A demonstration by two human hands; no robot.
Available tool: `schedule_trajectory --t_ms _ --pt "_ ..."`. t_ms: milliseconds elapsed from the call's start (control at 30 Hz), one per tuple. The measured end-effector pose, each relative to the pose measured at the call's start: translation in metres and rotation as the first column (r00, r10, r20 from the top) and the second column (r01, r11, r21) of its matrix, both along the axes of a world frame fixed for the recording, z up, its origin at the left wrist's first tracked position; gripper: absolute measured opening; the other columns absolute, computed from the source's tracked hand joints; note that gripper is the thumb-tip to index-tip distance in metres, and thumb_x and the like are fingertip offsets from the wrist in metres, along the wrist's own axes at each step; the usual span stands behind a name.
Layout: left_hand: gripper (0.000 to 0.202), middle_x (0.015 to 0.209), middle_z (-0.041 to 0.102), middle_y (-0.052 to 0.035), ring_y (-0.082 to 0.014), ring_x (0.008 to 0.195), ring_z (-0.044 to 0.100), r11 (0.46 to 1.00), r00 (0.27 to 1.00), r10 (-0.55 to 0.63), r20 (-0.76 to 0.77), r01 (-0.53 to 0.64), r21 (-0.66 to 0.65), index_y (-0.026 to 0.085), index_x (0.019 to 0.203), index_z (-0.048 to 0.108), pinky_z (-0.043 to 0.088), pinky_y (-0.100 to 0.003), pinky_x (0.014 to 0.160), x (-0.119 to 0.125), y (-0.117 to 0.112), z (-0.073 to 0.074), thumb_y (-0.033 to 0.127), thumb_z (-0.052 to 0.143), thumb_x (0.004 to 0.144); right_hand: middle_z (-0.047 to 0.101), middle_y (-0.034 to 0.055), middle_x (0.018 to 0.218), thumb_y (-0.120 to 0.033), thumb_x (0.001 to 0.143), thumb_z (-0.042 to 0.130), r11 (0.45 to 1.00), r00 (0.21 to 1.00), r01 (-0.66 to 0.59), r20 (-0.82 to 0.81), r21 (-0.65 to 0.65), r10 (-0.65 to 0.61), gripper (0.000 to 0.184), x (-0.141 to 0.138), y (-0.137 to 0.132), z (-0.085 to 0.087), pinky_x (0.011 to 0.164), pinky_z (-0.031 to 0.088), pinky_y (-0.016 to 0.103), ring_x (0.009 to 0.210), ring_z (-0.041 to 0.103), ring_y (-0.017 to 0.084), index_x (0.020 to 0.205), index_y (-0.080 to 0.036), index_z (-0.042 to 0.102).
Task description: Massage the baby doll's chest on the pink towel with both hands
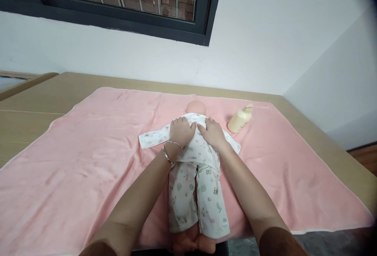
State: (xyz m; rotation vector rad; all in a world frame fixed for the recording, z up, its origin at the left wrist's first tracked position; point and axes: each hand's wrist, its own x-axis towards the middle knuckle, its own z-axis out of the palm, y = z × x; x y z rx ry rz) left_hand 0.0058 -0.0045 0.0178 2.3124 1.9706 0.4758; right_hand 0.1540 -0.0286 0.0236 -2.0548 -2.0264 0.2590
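Observation:
A baby doll (pixel 194 150) in a white printed top and trousers lies stretched out, its bald head (pixel 196 107) pointing away from me and its bare feet (pixel 194 242) towards me. No face shows on the head. My left hand (pixel 182 131), with a silver bangle at the wrist, rests on the left side of the doll's upper body. On the right side, my right hand (pixel 212 132) lies with its fingers stretched over the shoulder. Both thumbs point inward, close to each other. One sleeve (pixel 153 138) extends to the left; the other is partly behind my right wrist.
A cream pump bottle (pixel 240 119) lies tilted on the pink blanket (pixel 82 161), right of the doll. The blanket covers much of a wooden table (pixel 85 80). A white wall (pixel 250 44) and a dark-framed window (pixel 165 20) stand behind it.

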Motion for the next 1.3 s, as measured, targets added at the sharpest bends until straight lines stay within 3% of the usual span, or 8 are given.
schedule_trajectory --t_ms 300,467,600,800,933,1067,1133,1300 --pt "0.049 0.129 0.067 -0.0208 -0.0335 0.126 0.059 0.999 0.994 -0.028 0.103 0.026 0.019 0.009 0.122 0.063 0.037 -0.047 0.112 -0.003 0.005 -0.007 0.047 0.043 0.099 0.039 0.0256 0.16 -0.051 0.105 0.032 1.0 1.0 0.006 0.011 0.026 -0.006 0.068 0.0 0.001 -0.006 0.12 0.024 0.047 0.149 0.037 0.035 0.152 -0.002 0.043" --pt "0.047 0.128 0.069 -0.019 -0.033 0.124 0.06 0.999 0.994 -0.029 0.108 0.025 0.036 0.011 0.121 0.064 0.038 -0.047 0.112 -0.002 0.004 -0.009 0.047 0.044 0.099 0.049 0.0249 0.153 -0.052 0.105 0.032 0.998 1.0 0.006 0.028 0.065 -0.008 0.066 -0.001 -0.001 -0.005 0.116 0.029 0.045 0.142 0.045 0.035 0.147 -0.004 0.05" --pt "0.047 0.129 0.068 -0.0195 -0.033 0.125 0.059 0.999 0.994 -0.029 0.107 0.026 0.026 0.01 0.121 0.063 0.036 -0.048 0.114 -0.003 0.004 -0.008 0.046 0.043 0.099 0.054 0.0239 0.148 -0.05 0.105 0.033 0.996 0.999 0.013 0.033 0.086 -0.016 0.063 -0.002 -0.001 -0.005 0.115 0.031 0.043 0.138 0.05 0.034 0.144 -0.004 0.053" --pt "0.047 0.13 0.068 -0.0188 -0.0327 0.127 0.059 1.0 0.995 -0.017 0.1 0.015 0.018 0.01 0.123 0.063 0.033 -0.049 0.118 -0.003 0.002 -0.005 0.046 0.043 0.099 0.05 0.0247 0.152 -0.052 0.105 0.033 0.997 0.999 0.021 0.043 0.072 -0.024 0.065 -0.003 -0.001 -0.004 0.116 0.031 0.045 0.141 0.047 0.035 0.146 -0.004 0.05" --pt "0.051 0.128 0.068 -0.0218 -0.0345 0.125 0.06 0.998 0.997 0.038 0.066 -0.041 0.043 0.008 0.125 0.062 0.036 -0.051 0.114 0.001 -0.009 0.0 0.047 0.042 0.099 0.059 0.0226 0.143 -0.048 0.106 0.032 0.995 0.996 0.014 0.087 0.098 -0.022 0.057 -0.008 -0.009 0.001 0.112 0.034 0.046 0.133 0.053 0.035 0.139 -0.008 0.056" --pt "0.055 0.122 0.068 -0.0248 -0.0361 0.12 0.062 0.994 0.996 0.093 0.012 -0.094 0.059 0.004 0.123 0.063 0.04 -0.05 0.108 0.004 -0.014 0.003 0.048 0.038 0.1 0.064 0.0222 0.136 -0.039 0.107 0.03 0.988 0.988 -0.016 0.157 0.154 -0.008 0.051 -0.012 -0.015 0.004 0.119 0.022 0.051 0.136 0.049 0.035 0.133 -0.008 0.061" --pt "0.054 0.121 0.069 -0.0239 -0.035 0.12 0.063 0.998 0.998 0.059 0.018 -0.059 0.038 0.005 0.121 0.064 0.041 -0.047 0.107 0.001 -0.01 0.003 0.048 0.039 0.1 0.063 0.0219 0.139 -0.039 0.107 0.03 0.989 0.989 -0.04 0.149 0.144 0.018 0.052 -0.009 -0.012 0.002 0.121 0.018 0.051 0.138 0.048 0.034 0.137 -0.007 0.058" --pt "0.048 0.13 0.068 -0.0163 -0.0307 0.122 0.062 0.994 0.994 -0.078 0.077 0.083 -0.065 0.015 0.124 0.062 0.043 -0.043 0.106 -0.012 0.003 0.007 0.051 0.041 0.101 0.048 0.0178 0.156 -0.043 0.106 0.034 0.993 0.996 -0.085 0.029 0.082 0.083 0.059 0.005 0.003 -0.004 0.118 0.027 0.044 0.143 0.044 0.03 0.152 -0.009 0.044"
